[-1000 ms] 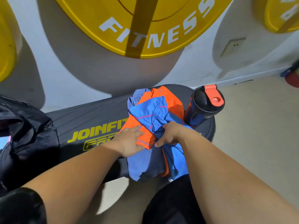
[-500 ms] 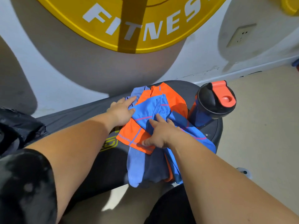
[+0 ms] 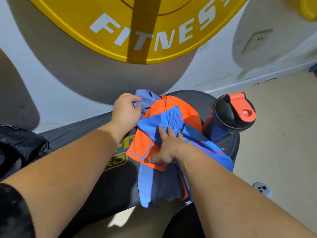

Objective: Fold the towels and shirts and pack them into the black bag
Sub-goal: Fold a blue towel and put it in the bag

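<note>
Both bare forearms reach forward side by side. The left hand curls its fingers round a corner of blue cloth; the right hand lies flat, fingers spread, pressing down.

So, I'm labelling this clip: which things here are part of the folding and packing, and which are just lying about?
In the job: orange-and-blue shirt, light blue cloth under it, black bag, left hand gripping the cloth, right hand pressing the shirt.

Just about: shaker bottle, yellow weight plate, wall socket.
</note>
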`<act>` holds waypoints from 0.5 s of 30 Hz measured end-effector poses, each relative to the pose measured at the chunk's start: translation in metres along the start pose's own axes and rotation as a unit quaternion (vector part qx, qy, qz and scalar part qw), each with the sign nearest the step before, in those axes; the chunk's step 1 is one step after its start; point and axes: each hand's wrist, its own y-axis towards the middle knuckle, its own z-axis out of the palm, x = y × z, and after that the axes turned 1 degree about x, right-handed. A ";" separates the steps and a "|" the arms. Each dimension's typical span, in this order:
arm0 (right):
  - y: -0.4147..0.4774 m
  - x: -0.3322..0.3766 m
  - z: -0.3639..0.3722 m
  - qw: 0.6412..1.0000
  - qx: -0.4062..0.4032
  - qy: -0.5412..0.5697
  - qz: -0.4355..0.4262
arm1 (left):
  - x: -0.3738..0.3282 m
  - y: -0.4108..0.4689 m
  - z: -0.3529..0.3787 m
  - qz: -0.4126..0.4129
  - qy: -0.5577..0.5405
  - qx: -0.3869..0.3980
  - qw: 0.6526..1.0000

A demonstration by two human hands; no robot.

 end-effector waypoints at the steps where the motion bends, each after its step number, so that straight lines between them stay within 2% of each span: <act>1: 0.000 0.000 0.000 1.000 -0.005 0.005 0.002 | -0.004 0.000 -0.010 0.005 -0.009 -0.036 0.999; 3: 0.003 0.000 0.003 1.000 -0.014 0.018 0.004 | -0.014 -0.001 -0.030 0.027 -0.021 -0.073 0.997; 6: 0.008 -0.001 0.006 0.998 -0.041 0.055 -0.009 | -0.029 -0.004 -0.055 0.089 -0.017 -0.088 0.992; 11: 0.000 0.000 -0.001 0.960 -0.182 0.207 -0.048 | -0.049 -0.006 -0.086 0.074 -0.029 -0.064 0.995; 13: -0.006 -0.001 -0.004 0.971 -0.158 0.177 -0.040 | -0.053 -0.006 -0.093 0.070 -0.031 -0.051 0.996; 15: -0.011 -0.003 -0.004 0.987 -0.105 0.123 -0.010 | -0.057 -0.008 -0.100 0.082 -0.032 -0.071 0.994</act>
